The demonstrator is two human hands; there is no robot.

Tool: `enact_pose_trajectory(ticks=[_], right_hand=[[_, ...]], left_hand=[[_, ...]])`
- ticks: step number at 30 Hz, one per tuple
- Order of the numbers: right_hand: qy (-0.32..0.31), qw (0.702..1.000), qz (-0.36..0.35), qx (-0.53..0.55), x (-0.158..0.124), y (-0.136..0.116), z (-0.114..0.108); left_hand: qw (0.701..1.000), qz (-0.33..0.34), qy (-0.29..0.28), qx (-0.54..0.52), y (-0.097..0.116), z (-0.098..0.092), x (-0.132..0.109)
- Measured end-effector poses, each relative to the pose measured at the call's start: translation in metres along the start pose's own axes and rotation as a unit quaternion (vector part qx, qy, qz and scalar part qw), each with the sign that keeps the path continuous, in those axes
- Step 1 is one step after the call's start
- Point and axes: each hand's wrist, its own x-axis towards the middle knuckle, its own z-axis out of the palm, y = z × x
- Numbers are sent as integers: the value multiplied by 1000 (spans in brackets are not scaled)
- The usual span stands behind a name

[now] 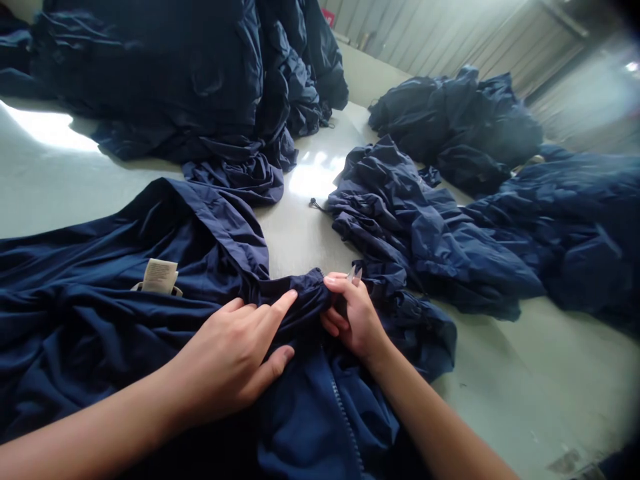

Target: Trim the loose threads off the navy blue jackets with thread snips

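Note:
A navy jacket lies spread before me, its inside partly turned up, with a zipper running down toward me. My left hand rests on the cloth, index finger stretched along a gathered edge and thumb apart. My right hand pinches the end of that edge between thumb and finger. Two small pointed metal blades, apparently of thread snips, stick up from the right hand; their handle is hidden in the palm. A white care label stands up from the lining, left of my left hand.
A tall heap of navy garments rises at the back left of the shiny pale table. More crumpled navy garments lie at right, with another pile behind. A cord end pokes out between them.

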Motion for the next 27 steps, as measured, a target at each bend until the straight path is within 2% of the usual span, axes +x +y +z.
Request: enact_pose_trajectory(ticks=[7, 9, 12, 14, 20, 24, 27], right_hand=[[8, 1000, 0, 13, -1, 0, 2], [8, 1000, 0, 18, -2, 0, 3], [1, 1000, 6, 23, -4, 0, 4], [-10, 1000, 11, 24, -5, 1, 5], [-38, 998, 19, 35, -14, 3, 12], [-30, 999, 17, 36, -19, 0, 18], [-30, 999, -8, 20, -22, 0, 20]], left_hand=[[1000, 0, -4, -28, -3, 0, -1], [996, -22, 4, -87, -7, -4, 1], [976, -88, 17, -197, -15, -11, 5], [965, -110, 23, -235, -20, -15, 9], [969, -105, 35, -222, -21, -11, 12], [973, -87, 39, -212, -18, -7, 10], [973, -77, 69, -205, -19, -7, 8]])
